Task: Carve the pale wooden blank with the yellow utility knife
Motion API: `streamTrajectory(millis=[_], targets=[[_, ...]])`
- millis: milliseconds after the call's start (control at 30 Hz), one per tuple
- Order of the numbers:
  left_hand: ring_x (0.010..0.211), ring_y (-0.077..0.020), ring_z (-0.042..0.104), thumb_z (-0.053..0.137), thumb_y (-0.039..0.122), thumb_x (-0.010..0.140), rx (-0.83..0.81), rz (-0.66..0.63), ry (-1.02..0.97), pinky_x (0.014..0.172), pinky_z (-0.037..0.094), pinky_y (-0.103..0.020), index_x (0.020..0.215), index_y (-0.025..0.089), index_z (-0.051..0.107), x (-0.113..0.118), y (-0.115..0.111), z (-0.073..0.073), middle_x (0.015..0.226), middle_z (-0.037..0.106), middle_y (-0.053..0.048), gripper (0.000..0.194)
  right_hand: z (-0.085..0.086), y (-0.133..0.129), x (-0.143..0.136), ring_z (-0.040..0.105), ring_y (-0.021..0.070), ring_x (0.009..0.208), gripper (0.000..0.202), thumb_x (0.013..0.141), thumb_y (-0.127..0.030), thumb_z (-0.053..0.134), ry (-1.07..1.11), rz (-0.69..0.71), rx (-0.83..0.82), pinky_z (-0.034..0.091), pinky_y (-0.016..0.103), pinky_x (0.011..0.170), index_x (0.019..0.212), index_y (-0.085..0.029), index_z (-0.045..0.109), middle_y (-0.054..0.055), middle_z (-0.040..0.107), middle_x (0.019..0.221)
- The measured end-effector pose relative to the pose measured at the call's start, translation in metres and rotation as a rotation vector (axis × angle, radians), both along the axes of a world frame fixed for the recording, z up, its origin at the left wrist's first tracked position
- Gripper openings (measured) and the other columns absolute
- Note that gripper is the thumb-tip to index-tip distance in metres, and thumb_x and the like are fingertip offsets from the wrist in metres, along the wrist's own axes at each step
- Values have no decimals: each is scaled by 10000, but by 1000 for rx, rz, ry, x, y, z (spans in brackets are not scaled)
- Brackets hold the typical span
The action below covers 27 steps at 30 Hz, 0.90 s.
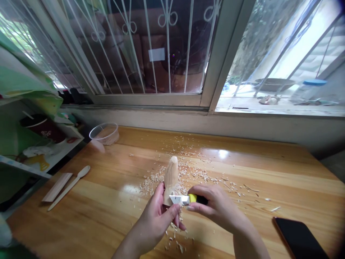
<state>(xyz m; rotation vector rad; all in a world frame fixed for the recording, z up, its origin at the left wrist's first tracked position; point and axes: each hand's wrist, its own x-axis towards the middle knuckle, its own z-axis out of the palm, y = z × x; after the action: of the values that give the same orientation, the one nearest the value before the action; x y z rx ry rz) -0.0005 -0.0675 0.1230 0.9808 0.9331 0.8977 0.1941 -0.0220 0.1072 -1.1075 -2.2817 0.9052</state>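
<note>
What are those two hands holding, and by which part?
The left hand holds the wooden piece by its near end; the right hand holds the knife by its yellow-and-black handle.

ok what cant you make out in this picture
Head view: lower end of the carved wood, partly covered by the knife and left hand.
Head view: back end of the handle, hidden by the right hand.
Head view: phone, cut off by the bottom edge.
Head view: marking on the cup, too blurred to read.
</note>
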Motion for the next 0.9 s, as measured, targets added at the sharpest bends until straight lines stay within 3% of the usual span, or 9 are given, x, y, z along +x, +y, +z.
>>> streamTrajectory(millis=[167, 500, 733, 900], targets=[[648, -98, 600, 570, 366, 862, 50, -2, 105, 660, 558, -289, 1200, 181, 353, -2, -3, -4, 921, 578, -41, 442, -3, 0, -4, 435, 111, 539, 289, 828, -494, 571, 58, -2, 11, 310, 242, 501, 747, -225, 635, -20, 509, 604], [554, -87, 606, 549, 496, 829, 78, 83, 157, 548, 547, -245, 1111, 168, 417, 7, -6, 1, 927, 611, -55, 453, -5, -3, -8, 488, 137, 591, 401, 837, -591, 494, 5, -20, 108, 332, 273, 543, 790, -215, 624, 8, 568, 657], [578, -99, 599, 587, 503, 802, 49, 211, 81, 567, 534, -231, 1098, 181, 428, 15, -7, 3, 780, 591, 6, 466, -3, -4, -12, 482, 136, 575, 434, 831, -619, 477, 20, -64, 147, 318, 274, 537, 766, -215, 623, 8, 557, 636], [639, -127, 618, 612, 469, 803, 72, 163, 84, 632, 527, -251, 1112, 183, 437, 12, -9, 2, 724, 569, 12, 456, -2, -3, -11, 446, 113, 539, 398, 830, -588, 506, 89, 9, 60, 316, 250, 515, 751, -219, 632, -14, 522, 604]])
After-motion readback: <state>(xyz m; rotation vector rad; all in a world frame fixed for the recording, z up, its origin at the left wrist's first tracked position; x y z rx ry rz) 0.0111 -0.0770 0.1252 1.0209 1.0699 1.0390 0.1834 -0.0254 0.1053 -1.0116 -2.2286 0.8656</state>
